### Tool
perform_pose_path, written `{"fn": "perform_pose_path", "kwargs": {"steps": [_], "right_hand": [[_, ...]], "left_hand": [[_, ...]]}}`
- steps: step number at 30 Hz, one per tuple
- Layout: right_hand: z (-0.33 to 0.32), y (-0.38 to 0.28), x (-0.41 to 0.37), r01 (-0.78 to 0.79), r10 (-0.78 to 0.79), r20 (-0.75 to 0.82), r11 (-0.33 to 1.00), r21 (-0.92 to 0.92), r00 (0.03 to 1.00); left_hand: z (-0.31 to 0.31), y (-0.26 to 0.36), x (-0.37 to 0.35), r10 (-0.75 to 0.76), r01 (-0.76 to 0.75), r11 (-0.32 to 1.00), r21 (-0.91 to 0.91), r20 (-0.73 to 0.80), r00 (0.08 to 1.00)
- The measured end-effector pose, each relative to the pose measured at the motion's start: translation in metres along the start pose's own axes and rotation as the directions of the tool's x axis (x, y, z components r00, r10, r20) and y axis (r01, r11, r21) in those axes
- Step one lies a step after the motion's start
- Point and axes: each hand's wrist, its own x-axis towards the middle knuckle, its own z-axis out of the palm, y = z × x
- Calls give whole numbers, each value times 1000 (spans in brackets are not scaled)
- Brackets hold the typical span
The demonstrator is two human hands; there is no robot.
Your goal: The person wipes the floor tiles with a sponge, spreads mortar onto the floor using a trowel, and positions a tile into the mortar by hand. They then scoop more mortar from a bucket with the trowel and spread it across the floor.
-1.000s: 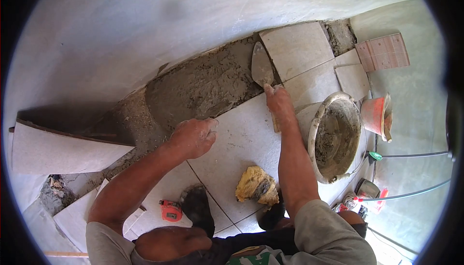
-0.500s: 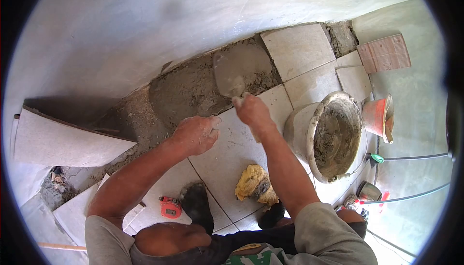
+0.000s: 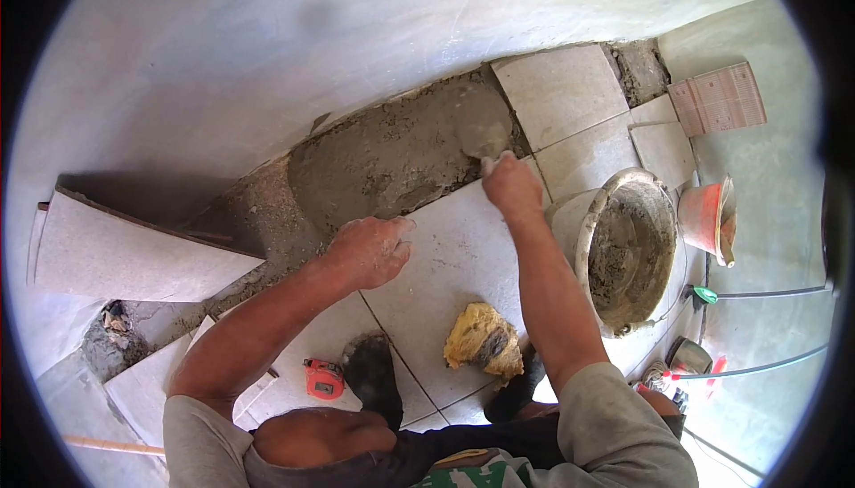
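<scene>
My right hand is closed round the handle of a trowel. Its wet, mortar-smeared blade lies on the far right part of a grey mortar bed, close to a laid tile. The handle is mostly hidden under my fingers. My left hand is curled shut over the near edge of the bed, and nothing shows in it. Beneath my hands, large pale floor tiles border the mortar. The bed's surface is mostly smooth, with rougher patches along its near edge.
A bucket of mortar stands to the right, with a smaller red bucket behind it. Loose tiles lean at the left. A yellow sponge and red tape measure lie near my feet. A wall runs behind the bed.
My right hand has moved the trowel to the right along the mortar, nearer the laid tile. My left hand stays curled in about the same place. The view has shifted slightly.
</scene>
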Motion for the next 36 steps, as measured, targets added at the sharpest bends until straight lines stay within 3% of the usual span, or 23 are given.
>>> {"fn": "perform_pose_path", "kwargs": {"steps": [5,8,9,11,13,14,15,16,17,18,19,20,21,23,24,26,29,36], "right_hand": [[8,0,16,-47,49,-14,991,126,999],[25,-11,10,-107,11,198,870,481,980],[32,-17,-1,-101,0,205,871,481,979],[48,-36,-31,130,-151,50,946,297,987],[48,-62,-57,138,-170,112,958,249,979],[54,-66,-62,117,-222,213,902,416,952],[61,-69,-67,73,-286,294,819,569,912],[72,-72,-81,237,-370,151,808,540,917],[81,-77,-94,396,-456,8,782,482,890],[74,-90,-100,393,-450,2,783,482,893],[58,-106,-108,364,-458,138,828,427,878],[49,-115,-113,343,-451,273,866,364,850],[49,-118,-114,344,-450,266,866,363,852],[54,-118,-114,447,-477,347,879,168,808],[56,-114,-112,447,-476,344,879,165,809],[61,-98,-107,394,-413,171,909,136,894],[66,-63,-94,398,-399,56,917,37,915],[41,-17,-59,252,-253,-7,966,-56,967]], "left_hand": [[0,2,-2,-29,29,1000,3,24,999],[2,3,-4,23,-27,999,34,110,994],[1,6,-5,61,-72,996,56,176,982],[-8,12,-6,96,-117,990,75,239,966],[-25,20,-6,118,-104,993,-64,291,949],[-34,22,-6,121,-107,992,-64,301,946],[-46,22,-5,115,-94,987,-128,164,980],[-55,21,-4,98,-92,977,-194,24,995],[-63,21,-4,106,-99,977,-189,27,994],[-69,20,-4,-1,-14,963,-267,-56,998],[-74,20,-4,-116,64,934,-352,-131,985],[-77,20,-5,-111,58,936,-348,-133,985],[-80,21,-6,-139,71,903,-424,-132,981],[-84,23,-8,-163,79,864,-497,-128,978],[-86,25,-9,-178,76,867,-493,-163,970],[-87,23,-11,-193,73,868,-492,-198,961],[-85,17,-12,-180,64,901,-429,-235,955],[-78,21,-11,-168,77,920,-384,-210,963]]}}
